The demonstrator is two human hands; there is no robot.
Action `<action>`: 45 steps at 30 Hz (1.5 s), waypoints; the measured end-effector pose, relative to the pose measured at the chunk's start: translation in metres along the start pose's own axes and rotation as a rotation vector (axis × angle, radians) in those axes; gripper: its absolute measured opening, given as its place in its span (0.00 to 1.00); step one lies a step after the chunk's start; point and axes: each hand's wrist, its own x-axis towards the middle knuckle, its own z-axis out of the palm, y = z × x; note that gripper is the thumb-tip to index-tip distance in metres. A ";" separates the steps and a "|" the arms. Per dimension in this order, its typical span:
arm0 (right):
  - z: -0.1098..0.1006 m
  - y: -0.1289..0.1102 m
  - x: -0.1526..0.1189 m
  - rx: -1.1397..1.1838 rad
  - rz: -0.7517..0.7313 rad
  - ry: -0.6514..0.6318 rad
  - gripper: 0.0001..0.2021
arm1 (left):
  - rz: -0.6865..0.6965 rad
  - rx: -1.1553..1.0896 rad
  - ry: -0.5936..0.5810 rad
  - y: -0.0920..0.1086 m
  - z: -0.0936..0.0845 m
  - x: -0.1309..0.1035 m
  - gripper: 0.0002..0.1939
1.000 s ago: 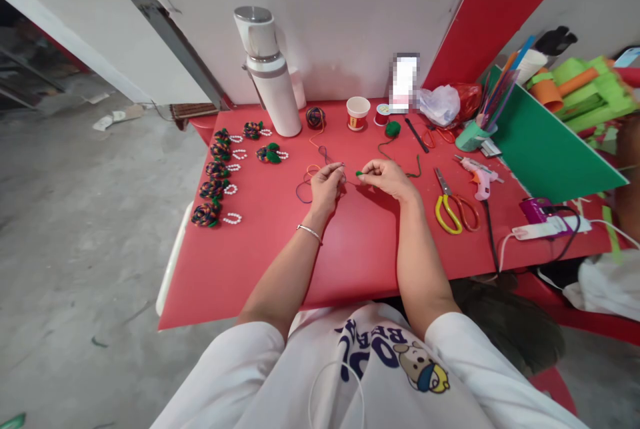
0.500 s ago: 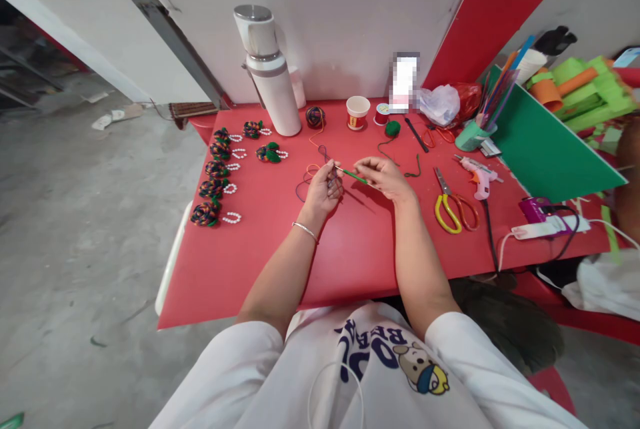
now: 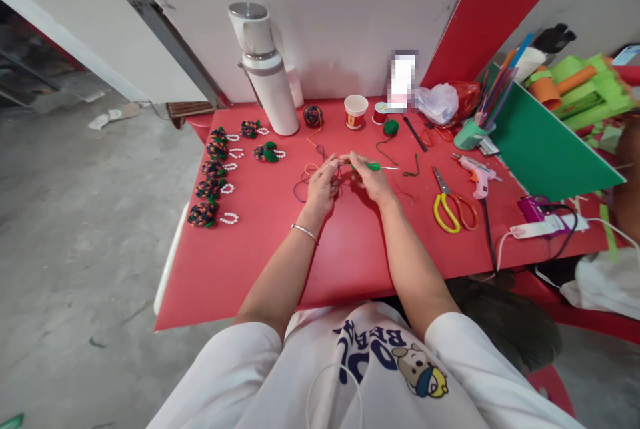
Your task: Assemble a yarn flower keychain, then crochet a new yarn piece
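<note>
Red table [image 3: 350, 262] with scissors [image 3: 453, 205]

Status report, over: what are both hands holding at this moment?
Left hand pinches multicoloured cord. Right hand shut on green-handled hook, tip pointing right. Scissors lie apart, nothing in the way.

Bright even daylight, soft shadows, wide-angle edge distortion

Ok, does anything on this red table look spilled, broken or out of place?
Nothing stands out. The left hand pinches multicoloured yarn; the right hand holds a green-handled hook. The finished yarn flowers lie in a neat column, the white flask and paper cup stand upright, and the yellow scissors lie flat.
</note>
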 end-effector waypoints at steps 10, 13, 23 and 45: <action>0.010 -0.001 -0.001 0.112 0.061 -0.028 0.38 | -0.059 0.052 -0.032 0.006 0.000 -0.002 0.17; 0.005 -0.004 -0.003 -0.038 -0.055 0.097 0.36 | 0.016 0.113 -0.005 0.006 0.001 -0.003 0.15; -0.013 -0.007 -0.002 -0.092 -0.101 0.287 0.36 | 0.366 0.461 0.110 0.008 -0.004 -0.004 0.08; -0.005 -0.006 -0.007 -0.180 -0.152 0.177 0.38 | 0.340 0.275 0.336 0.007 -0.012 0.010 0.21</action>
